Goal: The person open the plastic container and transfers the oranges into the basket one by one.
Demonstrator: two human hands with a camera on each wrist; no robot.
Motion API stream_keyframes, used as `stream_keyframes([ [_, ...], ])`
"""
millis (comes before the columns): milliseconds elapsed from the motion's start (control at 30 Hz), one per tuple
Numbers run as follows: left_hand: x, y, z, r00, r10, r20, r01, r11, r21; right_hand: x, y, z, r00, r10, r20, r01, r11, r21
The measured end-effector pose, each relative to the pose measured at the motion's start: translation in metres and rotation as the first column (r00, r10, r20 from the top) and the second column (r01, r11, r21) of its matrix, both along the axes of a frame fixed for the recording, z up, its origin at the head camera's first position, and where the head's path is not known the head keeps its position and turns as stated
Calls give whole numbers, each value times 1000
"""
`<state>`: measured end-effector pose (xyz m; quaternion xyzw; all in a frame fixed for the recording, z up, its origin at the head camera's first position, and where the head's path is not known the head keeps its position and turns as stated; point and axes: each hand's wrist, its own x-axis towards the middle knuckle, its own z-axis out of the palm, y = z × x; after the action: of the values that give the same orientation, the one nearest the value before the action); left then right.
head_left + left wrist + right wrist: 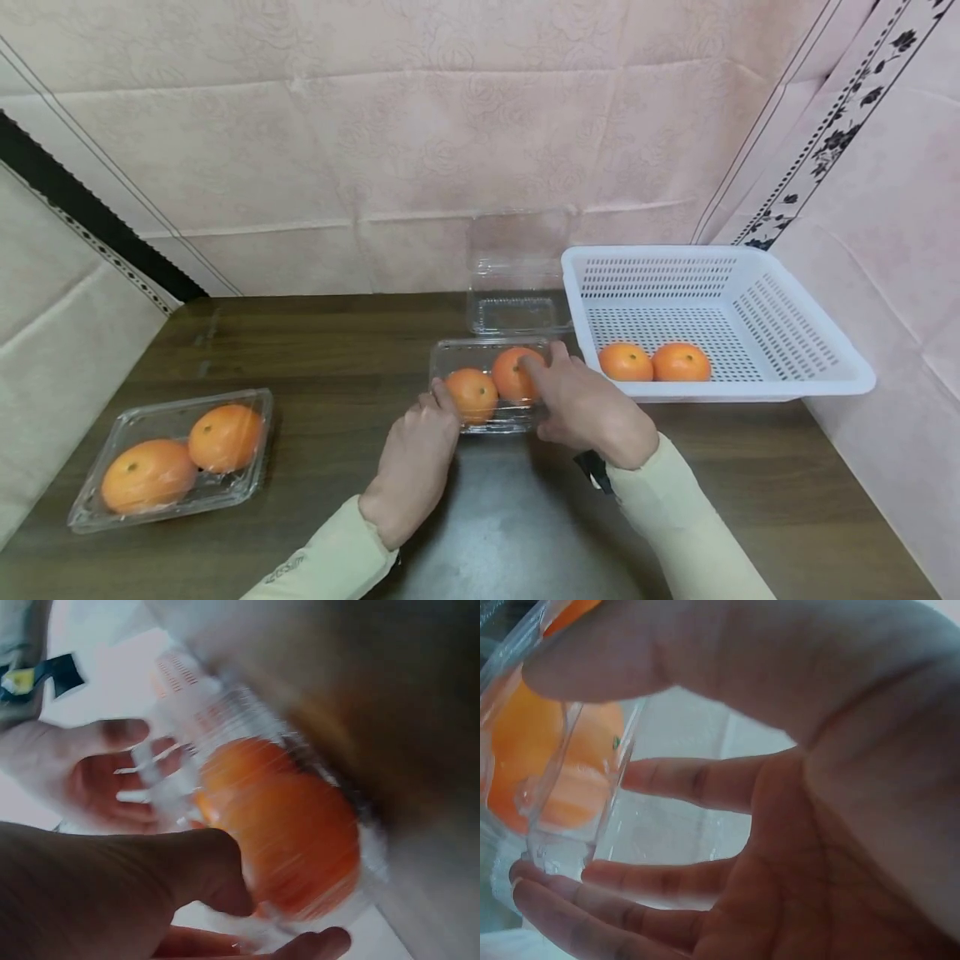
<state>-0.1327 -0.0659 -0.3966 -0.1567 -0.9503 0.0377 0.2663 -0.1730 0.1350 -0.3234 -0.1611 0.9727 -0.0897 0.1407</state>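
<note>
A clear plastic clamshell box with two oranges sits mid-table, between both hands. At its left end, my left hand grips the edge; the left wrist view shows the thumb and fingers around the plastic. My right hand is at the right end. There, in the right wrist view, the fingers are extended and spread, their tips against the box side, while the thumb reaches over the near side. Through the plastic, the oranges show side by side.
To the left lies another clear box holding two oranges. A white perforated basket at the right contains two oranges. Behind the middle box stands an open clear box, its lid raised near the cloth-covered wall.
</note>
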Motion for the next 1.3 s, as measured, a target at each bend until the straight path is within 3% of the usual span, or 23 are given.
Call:
stream_keyframes([
  [67, 0, -5, 7, 992, -45, 120, 32, 994, 105, 0, 1, 1, 1000, 2, 8, -2, 1000, -5],
  [133, -1, -11, 16, 963, -97, 253, 42, 976, 214, 0, 2, 1, 1000, 0, 17, 0, 1000, -12],
  [233, -7, -21, 28, 889, -160, 430, -3, 935, 354, -1, 3, 3, 999, -9, 32, 10, 1000, -23],
  [300, -11, -27, 34, 838, -186, 513, -44, 915, 402, -1, 5, 4, 1000, -5, 29, 6, 999, -36],
  [400, -16, -34, 41, 753, -219, 620, -118, 882, 455, -1, 8, 6, 1000, 24, -6, -24, 999, -48],
  [467, -20, -39, 43, 708, -246, 662, -162, 856, 491, 0, 11, 8, 998, 40, -39, -42, 997, -68],
  [500, -22, -41, 43, 688, -263, 677, -184, 839, 513, 0, 12, 9, 998, 41, -49, -44, 996, -82],
  [667, -37, -54, 36, 621, -348, 703, -264, 751, 605, 2, 18, 16, 996, 30, -85, -43, 986, -161],
  [767, -45, -61, 31, 563, -421, 711, -308, 691, 653, 1, 22, 18, 992, 8, -126, -34, 978, -206],
  [900, -53, -68, 26, 474, -552, 686, -392, 566, 726, -3, 23, 17, 981, -42, -192, -10, 965, -264],
  [1000, -56, -71, 24, 430, -614, 662, -444, 494, 747, -6, 23, 16, 968, -71, -241, 3, 962, -274],
  [1167, -59, -74, 23, 387, -647, 657, -472, 473, 744, -12, 22, 14, 950, -115, -292, 23, 953, -301],
  [1300, -62, -75, 22, 365, -669, 648, -487, 456, 745, -15, 21, 11, 940, -140, -312, 29, 941, -337],
])
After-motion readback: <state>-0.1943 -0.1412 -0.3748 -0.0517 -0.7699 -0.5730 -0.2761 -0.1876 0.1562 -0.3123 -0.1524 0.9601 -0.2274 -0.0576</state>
